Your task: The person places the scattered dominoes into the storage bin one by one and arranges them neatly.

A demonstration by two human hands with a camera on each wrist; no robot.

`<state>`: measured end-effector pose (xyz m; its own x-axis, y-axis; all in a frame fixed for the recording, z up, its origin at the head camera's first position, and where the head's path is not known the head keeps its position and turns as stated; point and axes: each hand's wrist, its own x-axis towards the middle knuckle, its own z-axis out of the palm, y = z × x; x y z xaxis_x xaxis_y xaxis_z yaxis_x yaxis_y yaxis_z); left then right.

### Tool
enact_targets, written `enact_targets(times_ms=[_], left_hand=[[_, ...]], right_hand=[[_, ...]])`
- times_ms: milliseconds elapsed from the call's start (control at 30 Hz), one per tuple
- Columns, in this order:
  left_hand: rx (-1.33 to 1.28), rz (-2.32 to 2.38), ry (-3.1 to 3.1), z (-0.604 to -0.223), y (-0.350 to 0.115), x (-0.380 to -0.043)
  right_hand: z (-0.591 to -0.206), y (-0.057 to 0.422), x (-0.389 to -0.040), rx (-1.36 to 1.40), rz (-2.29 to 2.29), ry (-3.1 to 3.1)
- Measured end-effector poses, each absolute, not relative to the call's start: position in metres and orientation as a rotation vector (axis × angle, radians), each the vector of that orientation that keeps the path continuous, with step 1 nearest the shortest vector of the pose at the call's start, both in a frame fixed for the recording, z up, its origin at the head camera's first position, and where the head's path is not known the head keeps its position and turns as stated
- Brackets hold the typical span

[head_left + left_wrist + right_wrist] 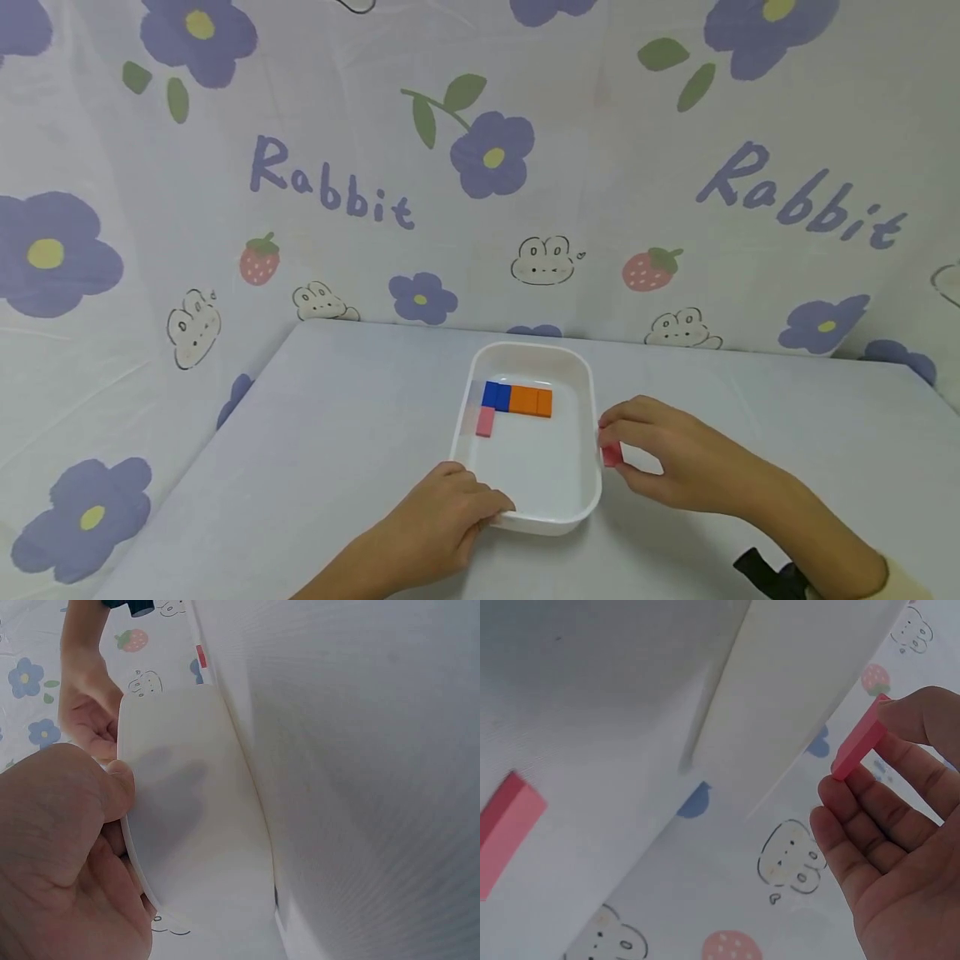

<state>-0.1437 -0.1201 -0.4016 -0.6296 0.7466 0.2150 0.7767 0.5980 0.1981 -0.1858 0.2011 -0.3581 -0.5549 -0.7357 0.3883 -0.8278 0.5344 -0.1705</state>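
Observation:
A white plastic tray (551, 525) stands on the table. My left hand (438, 525) grips its near left corner, with fingers over the rim; the left wrist view shows the tray's outer wall close to this hand. Beside the tray's right wall, my right hand (675, 458) pinches a small pink block (861, 741) between thumb and fingertips. Another pink block (508, 829) lies on the table in the right wrist view. Inside the tray, blue blocks (497, 397) and orange blocks (530, 401) form a row, with a pink block (486, 422) below its left end.
The table (360, 400) has a pale cover. Behind it hangs a white cloth (585, 150) printed with flowers, rabbits and strawberries. A black strap (772, 573) shows near my right wrist.

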Motion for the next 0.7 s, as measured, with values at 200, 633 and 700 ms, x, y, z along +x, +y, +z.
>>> enact_targets(times_ms=[200,633,700], left_hand=[[-1.289,-0.435,-2.73,-0.401,-0.12,-0.144],[-1.272,-0.447,-2.792,-0.4,-0.12,-0.145],[-1.267,-0.453,-2.816,-0.399,-0.119,-0.145]], right_hand=[[-0.354,0.187,-0.19,1.334,0.464,-2.542],[-0.355,0.166,-0.197,1.331,0.457,-2.683],[-0.355,0.164,-0.199,1.345,0.459,-2.683]])
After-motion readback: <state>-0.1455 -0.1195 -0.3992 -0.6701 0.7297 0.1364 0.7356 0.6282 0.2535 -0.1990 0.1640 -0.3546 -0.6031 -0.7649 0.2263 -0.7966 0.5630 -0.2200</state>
